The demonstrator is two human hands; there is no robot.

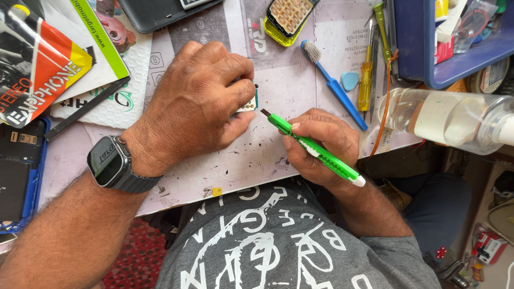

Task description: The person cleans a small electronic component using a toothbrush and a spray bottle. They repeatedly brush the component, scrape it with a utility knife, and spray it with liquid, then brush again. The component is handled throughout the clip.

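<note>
The left hand (pixel 201 101) pinched a small circuit part (pixel 249 103) against the worktop (pixel 284 85); the right hand (pixel 321 144) gripped a green cutter (pixel 313 149), its blade tip just beside the part. A slip of the blade could likely nick the pinching fingers (pixel 241 88) or gouge the part. Left of the part lay a red, yellow and black printed package (pixel 37 69) and a white leaflet with green edging (pixel 101 37). Right of it, a clear bottle (pixel 450 118) with a white label lay on its side.

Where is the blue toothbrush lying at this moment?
In the head view, the blue toothbrush lies on the worktable above the right hand, bristles toward the top, just left of the yellow screwdriver.
</note>
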